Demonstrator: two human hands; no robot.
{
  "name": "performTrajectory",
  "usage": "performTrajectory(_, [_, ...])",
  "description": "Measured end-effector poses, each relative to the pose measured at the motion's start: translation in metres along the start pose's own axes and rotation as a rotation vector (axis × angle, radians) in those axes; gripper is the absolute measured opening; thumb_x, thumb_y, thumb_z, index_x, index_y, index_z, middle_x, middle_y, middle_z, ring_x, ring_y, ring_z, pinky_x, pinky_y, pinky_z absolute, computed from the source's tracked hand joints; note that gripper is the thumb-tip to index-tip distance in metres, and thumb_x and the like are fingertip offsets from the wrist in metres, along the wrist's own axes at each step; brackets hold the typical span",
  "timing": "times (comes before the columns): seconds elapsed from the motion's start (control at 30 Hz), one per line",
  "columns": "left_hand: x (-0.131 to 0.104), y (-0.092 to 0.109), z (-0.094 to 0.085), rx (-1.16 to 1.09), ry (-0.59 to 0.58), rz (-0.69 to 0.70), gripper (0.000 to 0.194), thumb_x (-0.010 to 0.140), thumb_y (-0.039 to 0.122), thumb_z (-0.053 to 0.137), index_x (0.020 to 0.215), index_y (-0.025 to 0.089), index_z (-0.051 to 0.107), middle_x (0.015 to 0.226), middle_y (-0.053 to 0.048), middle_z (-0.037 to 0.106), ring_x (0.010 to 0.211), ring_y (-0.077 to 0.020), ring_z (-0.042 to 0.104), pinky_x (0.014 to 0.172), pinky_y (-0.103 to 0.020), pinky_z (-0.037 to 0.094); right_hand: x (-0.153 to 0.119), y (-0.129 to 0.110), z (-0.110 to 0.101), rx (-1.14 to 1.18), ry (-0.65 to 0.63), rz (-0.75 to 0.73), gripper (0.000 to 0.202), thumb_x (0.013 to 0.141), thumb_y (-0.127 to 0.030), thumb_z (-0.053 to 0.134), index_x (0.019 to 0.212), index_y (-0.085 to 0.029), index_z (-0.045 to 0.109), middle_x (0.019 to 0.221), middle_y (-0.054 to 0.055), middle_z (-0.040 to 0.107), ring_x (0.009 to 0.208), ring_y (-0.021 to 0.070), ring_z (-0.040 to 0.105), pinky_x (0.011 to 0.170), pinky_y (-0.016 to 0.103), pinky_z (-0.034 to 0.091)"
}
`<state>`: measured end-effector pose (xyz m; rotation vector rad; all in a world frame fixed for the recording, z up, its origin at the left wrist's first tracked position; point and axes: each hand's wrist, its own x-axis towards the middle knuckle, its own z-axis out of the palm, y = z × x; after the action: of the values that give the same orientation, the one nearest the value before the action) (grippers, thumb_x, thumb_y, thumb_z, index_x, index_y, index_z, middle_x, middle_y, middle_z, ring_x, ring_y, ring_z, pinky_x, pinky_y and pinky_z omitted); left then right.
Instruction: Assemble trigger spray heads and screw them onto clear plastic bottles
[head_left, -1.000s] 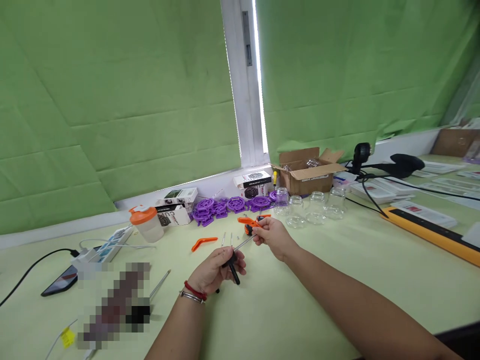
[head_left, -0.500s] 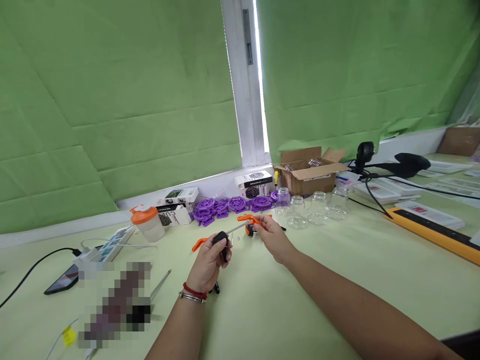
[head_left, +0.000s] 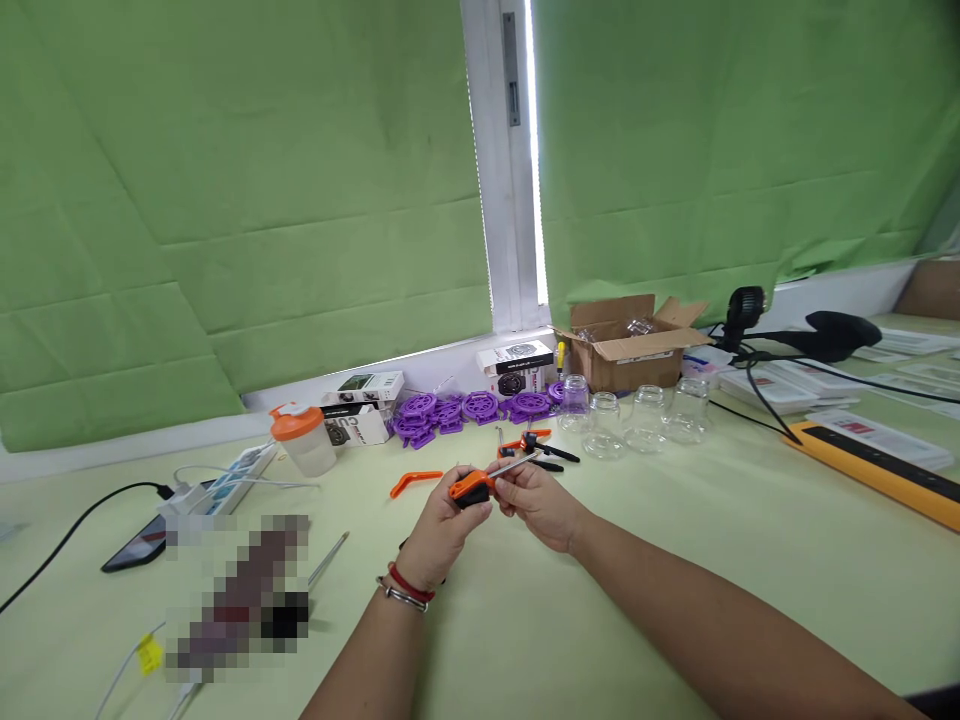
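- Orange-and-black piece (head_left: 471,488) is up between the two hands, just above the worktop (head_left: 525,630); a thin metal rod (head_left: 517,464) sticks out past it, angled up toward the right hand (head_left: 551,508)
- left hand (head_left: 441,535) has the chunky body wrapped in thumb and fingers, decent solid hold; right hand is pinched in around the rod, close to where it meets the orange part; can't tell exactly which fingertips touch what, they overlap too much
- weight-wise I'd guess light; looks like hard plastic plus metal, so stiff all over, nothing that'll squash in a normal grip
- best place to grab is imo the thick body; the rod is skinny and looks smooth, so it could roll or slide in the fingers, and hanging the lot off it would probably let the body twist
- slim orange bits might not love being bent sideways; steady them near the thick part
- loose bent orange piece (head_left: 415,481) lies just beyond the left hand; more orange-and-black parts (head_left: 534,443) sit past the right one; glass jars (head_left: 604,430) are close to those, and they look like the breakable stuff here, so watch the elbows lol
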<state>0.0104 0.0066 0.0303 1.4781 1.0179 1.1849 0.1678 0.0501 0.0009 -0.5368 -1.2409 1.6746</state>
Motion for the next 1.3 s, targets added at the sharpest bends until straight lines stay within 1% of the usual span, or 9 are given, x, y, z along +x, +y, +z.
performTrajectory(0.23, [-0.001,-0.005,-0.002,-0.055,-0.044,0.001,0.037,0.069,0.027,0.067,0.103,0.021,0.055,0.091,-0.001,0.054,0.078,-0.0131,0.047,0.074,-0.025,0.038,0.003,0.001,-0.008,-0.026,0.060,0.002,0.031,0.056,-0.034,0.080,0.079,-0.019,0.065,0.072,0.000,0.058,0.058,0.0090,0.040,0.054,0.024,0.031])
performTrajectory(0.4, [-0.002,-0.004,-0.001,-0.161,-0.039,-0.020,0.034,0.084,0.044,0.046,0.103,0.018,0.057,0.087,-0.005,0.054,0.077,-0.0147,0.046,0.070,-0.026,0.039,0.003,0.002,-0.011,-0.079,0.060,-0.012,0.028,0.056,-0.033,0.079,0.078,-0.019,0.067,0.067,-0.002,0.056,0.057,0.0090,0.039,0.055,0.024,0.031])
performTrajectory(0.53, [0.001,-0.001,-0.006,-0.132,0.039,-0.035,0.025,0.082,0.038,0.050,0.094,0.018,0.060,0.085,-0.004,0.055,0.075,-0.0141,0.048,0.068,-0.025,0.040,0.002,0.001,-0.008,-0.157,0.010,-0.031,0.028,0.065,-0.035,0.074,0.088,-0.019,0.067,0.076,0.000,0.059,0.063,0.0097,0.043,0.058,0.024,0.034])
performTrajectory(0.67, [0.008,0.000,-0.025,-0.269,0.249,0.037,0.024,0.082,0.037,0.048,0.089,0.018,0.059,0.079,-0.002,0.055,0.067,-0.0130,0.051,0.068,-0.027,0.042,0.003,0.006,-0.007,-0.303,0.017,-0.010,0.045,0.075,-0.036,0.065,0.115,-0.019,0.055,0.102,0.006,0.059,0.082,0.0133,0.052,0.068,0.026,0.042])
performTrajectory(0.73, [0.012,-0.001,-0.037,-0.401,0.353,0.073,0.020,0.079,0.036,0.051,0.081,0.017,0.058,0.073,0.000,0.054,0.063,-0.0112,0.050,0.067,-0.028,0.043,0.002,0.013,-0.007,-0.449,0.042,-0.002,0.049,0.078,-0.034,0.060,0.123,-0.019,0.047,0.104,0.007,0.058,0.084,0.0138,0.053,0.071,0.028,0.044])
performTrajectory(0.83, [0.017,-0.004,-0.051,-0.556,0.374,0.050,0.017,0.077,0.032,0.053,0.073,0.016,0.055,0.067,0.000,0.053,0.059,-0.0103,0.048,0.069,-0.029,0.044,-0.003,0.024,-0.003,-0.792,-0.017,-0.027,0.042,0.081,-0.028,0.056,0.122,-0.021,0.050,0.107,0.007,0.058,0.082,0.0142,0.054,0.074,0.030,0.046])
performTrajectory(1.03, [0.019,-0.009,-0.061,-0.695,0.397,0.038,0.014,0.078,0.027,0.051,0.072,0.015,0.055,0.065,0.000,0.053,0.058,-0.0101,0.048,0.065,-0.028,0.045,0.003,0.032,0.018,-1.422,-0.214,-0.274,0.035,0.085,-0.012,0.042,0.116,-0.017,0.057,0.117,0.009,0.058,0.105,0.0193,0.051,0.090,0.031,0.040])
performTrajectory(1.17, [0.020,-0.010,-0.059,-0.729,0.418,0.027,0.014,0.079,0.025,0.050,0.073,0.014,0.056,0.064,-0.001,0.053,0.055,-0.0108,0.048,0.062,-0.029,0.045,0.031,0.033,0.021,-1.852,-0.275,-0.409,0.031,0.082,-0.005,0.045,0.107,-0.014,0.060,0.102,0.010,0.064,0.096,0.0212,0.053,0.079,0.032,0.040])
performTrajectory(1.3, [0.020,-0.008,-0.056,-0.738,0.461,0.017,0.014,0.080,0.023,0.048,0.073,0.013,0.055,0.062,-0.001,0.052,0.054,-0.0111,0.049,0.060,-0.028,0.044,0.052,0.035,0.022,-2.117,-0.511,-0.514,0.017,0.083,-0.011,0.048,0.084,-0.011,0.065,0.083,0.012,0.067,0.086,0.0224,0.055,0.070,0.033,0.037])
